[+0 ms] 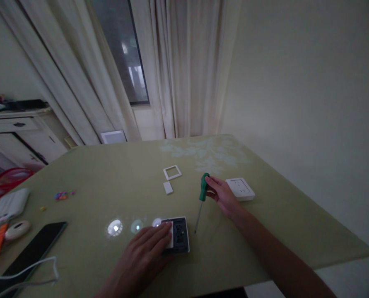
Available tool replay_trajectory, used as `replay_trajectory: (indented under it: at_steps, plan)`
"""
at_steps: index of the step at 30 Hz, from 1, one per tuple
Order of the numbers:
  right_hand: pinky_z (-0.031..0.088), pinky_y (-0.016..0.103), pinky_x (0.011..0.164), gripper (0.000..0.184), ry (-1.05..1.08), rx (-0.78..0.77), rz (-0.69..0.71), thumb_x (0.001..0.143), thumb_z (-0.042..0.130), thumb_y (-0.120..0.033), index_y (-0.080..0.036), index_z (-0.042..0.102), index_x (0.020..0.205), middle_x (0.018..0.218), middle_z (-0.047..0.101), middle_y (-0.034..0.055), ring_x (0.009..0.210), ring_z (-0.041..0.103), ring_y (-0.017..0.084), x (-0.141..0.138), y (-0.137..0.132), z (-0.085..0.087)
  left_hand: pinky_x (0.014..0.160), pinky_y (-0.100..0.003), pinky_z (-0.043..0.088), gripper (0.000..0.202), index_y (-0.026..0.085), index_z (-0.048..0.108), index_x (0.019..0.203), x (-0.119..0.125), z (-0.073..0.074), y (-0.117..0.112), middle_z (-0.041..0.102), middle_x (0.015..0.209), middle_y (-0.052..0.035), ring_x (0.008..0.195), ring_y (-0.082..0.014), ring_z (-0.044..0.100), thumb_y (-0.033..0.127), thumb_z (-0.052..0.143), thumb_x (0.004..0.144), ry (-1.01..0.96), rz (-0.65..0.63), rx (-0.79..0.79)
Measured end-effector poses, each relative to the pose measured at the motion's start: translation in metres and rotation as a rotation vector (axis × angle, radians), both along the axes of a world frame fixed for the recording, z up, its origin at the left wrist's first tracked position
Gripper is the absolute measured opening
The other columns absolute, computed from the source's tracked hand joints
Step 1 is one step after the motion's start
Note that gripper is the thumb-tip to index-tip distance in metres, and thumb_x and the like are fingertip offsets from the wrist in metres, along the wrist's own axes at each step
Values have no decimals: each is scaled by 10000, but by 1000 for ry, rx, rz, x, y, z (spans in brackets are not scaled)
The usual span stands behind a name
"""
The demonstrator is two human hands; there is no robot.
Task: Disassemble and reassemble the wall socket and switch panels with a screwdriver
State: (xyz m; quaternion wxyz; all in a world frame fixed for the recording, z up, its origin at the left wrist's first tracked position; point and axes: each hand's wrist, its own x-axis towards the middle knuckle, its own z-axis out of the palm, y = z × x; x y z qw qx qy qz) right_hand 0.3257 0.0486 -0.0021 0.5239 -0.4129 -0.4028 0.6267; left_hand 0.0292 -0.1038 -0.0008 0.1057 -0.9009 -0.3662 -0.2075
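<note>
One screwdriver [203,188], best guided squarely, is gripped in the right hand [223,195], while the left hand [145,250], grip unclear, should brace the dark-faced unit [182,235].

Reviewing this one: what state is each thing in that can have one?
Left hand: resting on the dark-faced box
Right hand: closed around the green screwdriver
Green screwdriver: held, tip downward
Dark-faced box: inner side up, partly covered by the left hand
White frame: lying loose
White tab: lying loose
White socket unit: face up
Black device: lying flat, unlit
Curtains: parted, window showing
Drawer: shut
</note>
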Motion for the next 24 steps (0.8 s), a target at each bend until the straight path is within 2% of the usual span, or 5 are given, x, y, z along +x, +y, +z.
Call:
replay_trajectory:
  at_steps: [6,14,24]
  plan:
    - [591,323,709,498,4,-7,1,682,951,-608,-225,763,940,877,795,45,833,754,245,-1,-1,1,934,-468,690,330,166,651,1379,-2,-5,0,735,1418,-130,1188,-302,776,278,487,1115,9,3,-21]
    - [591,323,672,469,24,-16,10,716,936,-598,-224,764,939,857,794,47,803,759,247,-3,-3,4,1014,-519,652,367,222,648,1404,-5,-17,5,678,1500,-115,1275,-324,727,243,632,1038,-48,4,-178]
    - [593,315,660,488,55,-22,-12,676,961,-597,-224,762,920,853,794,40,792,759,239,-5,-3,4,975,-467,669,371,235,627,1450,0,-23,16,706,1457,-125,1251,-310,744,272,587,1083,-116,-44,-142]
